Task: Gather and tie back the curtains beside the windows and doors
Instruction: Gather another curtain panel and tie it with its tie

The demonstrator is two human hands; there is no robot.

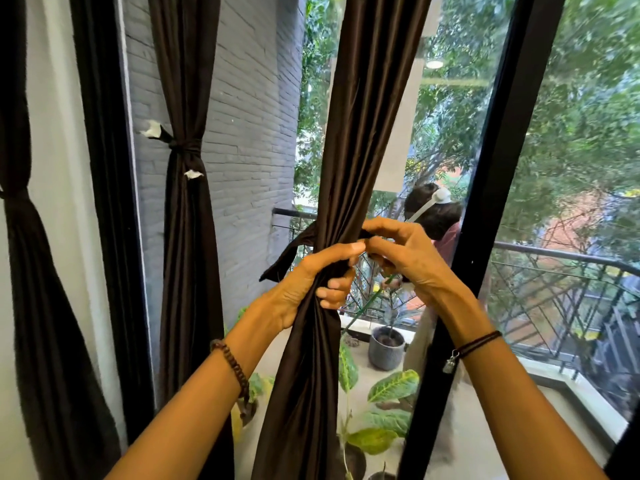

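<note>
Both forearms are reaching up mid-frame: left hand (313, 284) is gripping the gathered curtain (349, 150), right hand (403, 254) is pinching its tie-back band (289, 252).

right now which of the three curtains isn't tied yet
The right curtain: the left hand grips its folds while the right hand pinches its loose tie. The middle curtain and left curtain hang cinched.

The gathered dark brown cloth curtain (360, 140) my left hand (304, 289) grips is smooth with a soft satin sheen, like the matching cloth tie strip (286, 255) my right hand (412, 261) pinches. The grey painted brick wall (249, 126) looks matt and rough, the black window frame (498, 174) smooth.
</note>
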